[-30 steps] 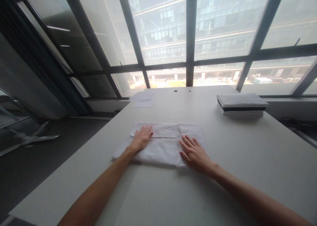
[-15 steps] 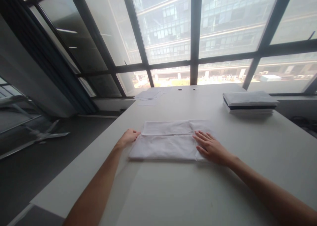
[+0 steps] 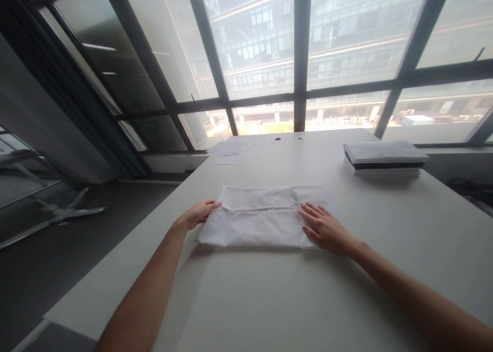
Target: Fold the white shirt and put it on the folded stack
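The left hand (image 3: 197, 214) has left the top of the folded white cloth (image 3: 262, 217) since a second ago — its grip now curls at the cloth's left edge. The right hand (image 3: 322, 227) stays flat, fingers spread, on the right end. The cloth lies mid-bench (image 3: 269, 300); no writing is readable.

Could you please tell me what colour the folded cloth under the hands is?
The folded cloth is plain white, without pattern, shown in the head view.
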`<state>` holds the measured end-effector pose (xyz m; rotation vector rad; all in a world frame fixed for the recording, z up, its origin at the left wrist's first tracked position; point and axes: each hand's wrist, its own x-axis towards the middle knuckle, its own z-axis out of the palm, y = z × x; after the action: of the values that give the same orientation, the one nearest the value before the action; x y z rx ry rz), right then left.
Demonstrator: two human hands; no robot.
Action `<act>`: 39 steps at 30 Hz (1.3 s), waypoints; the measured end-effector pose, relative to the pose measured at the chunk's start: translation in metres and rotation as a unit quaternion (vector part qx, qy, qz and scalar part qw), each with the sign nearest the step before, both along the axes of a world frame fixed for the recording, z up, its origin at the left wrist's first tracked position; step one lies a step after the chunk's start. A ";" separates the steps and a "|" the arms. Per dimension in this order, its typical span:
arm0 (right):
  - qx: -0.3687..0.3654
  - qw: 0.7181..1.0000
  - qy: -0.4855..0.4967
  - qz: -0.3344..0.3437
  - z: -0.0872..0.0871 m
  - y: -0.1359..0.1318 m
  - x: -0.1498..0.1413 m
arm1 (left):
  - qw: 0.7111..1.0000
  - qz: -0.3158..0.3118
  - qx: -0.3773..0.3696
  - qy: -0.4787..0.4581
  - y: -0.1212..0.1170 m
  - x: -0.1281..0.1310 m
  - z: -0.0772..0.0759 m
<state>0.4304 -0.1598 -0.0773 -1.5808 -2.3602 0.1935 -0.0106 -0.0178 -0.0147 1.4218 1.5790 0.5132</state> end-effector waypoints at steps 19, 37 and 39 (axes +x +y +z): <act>0.023 0.999 0.018 0.013 -0.006 0.004 0.000 | 0.947 -0.075 0.222 0.220 -0.001 0.135 0.083; 0.035 0.999 0.025 0.013 -0.003 0.004 -0.002 | 0.910 -0.306 0.257 0.112 -0.021 0.185 0.006; 0.030 0.999 0.028 0.009 -0.002 0.004 -0.002 | 0.879 -0.333 0.328 0.095 -0.019 0.158 0.005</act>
<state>0.4286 -0.1561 -0.0791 -1.5072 -2.3166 0.1683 0.1478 -0.0365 -0.0100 2.4625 0.9564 0.5126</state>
